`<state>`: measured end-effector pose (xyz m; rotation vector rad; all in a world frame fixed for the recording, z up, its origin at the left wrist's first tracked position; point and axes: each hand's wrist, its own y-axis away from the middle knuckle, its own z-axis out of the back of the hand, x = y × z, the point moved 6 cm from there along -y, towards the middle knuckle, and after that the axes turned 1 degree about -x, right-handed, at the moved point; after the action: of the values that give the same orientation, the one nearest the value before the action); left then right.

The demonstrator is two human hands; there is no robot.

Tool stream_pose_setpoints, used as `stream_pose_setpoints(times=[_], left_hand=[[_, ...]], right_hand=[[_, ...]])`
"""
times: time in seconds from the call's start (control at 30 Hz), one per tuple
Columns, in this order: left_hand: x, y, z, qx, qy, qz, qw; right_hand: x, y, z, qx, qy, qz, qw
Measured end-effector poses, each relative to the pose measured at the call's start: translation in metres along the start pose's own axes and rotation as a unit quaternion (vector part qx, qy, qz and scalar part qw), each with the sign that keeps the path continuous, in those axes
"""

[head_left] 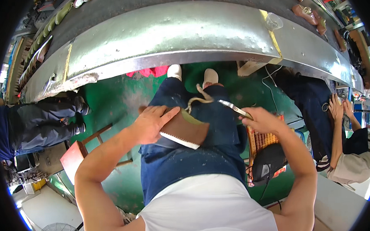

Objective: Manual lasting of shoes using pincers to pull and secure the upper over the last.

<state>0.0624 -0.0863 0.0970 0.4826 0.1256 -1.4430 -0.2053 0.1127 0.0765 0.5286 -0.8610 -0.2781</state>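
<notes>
My left hand is closed round a brown shoe lying tilted across my lap. The shoe has a white zigzag-cut lower edge, and a green inner form shows at its opening. In my right hand is a slim metal hand tool with a silver head and a pale handle, its head pointing up and left, apart from the shoe. Whether it is a knife or pincers I cannot tell. A loose beige strap lies over my knees, just beyond the shoe.
A metal-edged bench runs across in front, with brown shoes at its far right and a clear cup on its edge. A red-topped stool stands left. People sit either side; the right-hand person's hands are raised. A black bag hangs beside me.
</notes>
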Motion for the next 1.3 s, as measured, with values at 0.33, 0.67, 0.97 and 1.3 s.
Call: stream_pose_setpoints(times=[0.33,0.67,0.97,1.3], left_hand=[[0.012,-0.052,-0.096,-0.112,0.554,0.334,0.754],[-0.027,-0.043,-0.116,-0.114,0.632,0.235,0.729],[-0.028,-0.039,-0.136,-0.1,0.651,0.201,0.725],[-0.033,-0.042,-0.125,-0.066,0.659,0.207,0.72]], right_hand=[[-0.006,0.005,-0.045,-0.086,-0.375,-0.092,0.919],[0.033,0.002,-0.076,-0.081,0.052,0.106,0.99],[0.066,-0.02,-0.069,-0.097,0.272,0.156,0.945],[0.061,-0.023,-0.081,0.001,0.083,0.119,0.989]])
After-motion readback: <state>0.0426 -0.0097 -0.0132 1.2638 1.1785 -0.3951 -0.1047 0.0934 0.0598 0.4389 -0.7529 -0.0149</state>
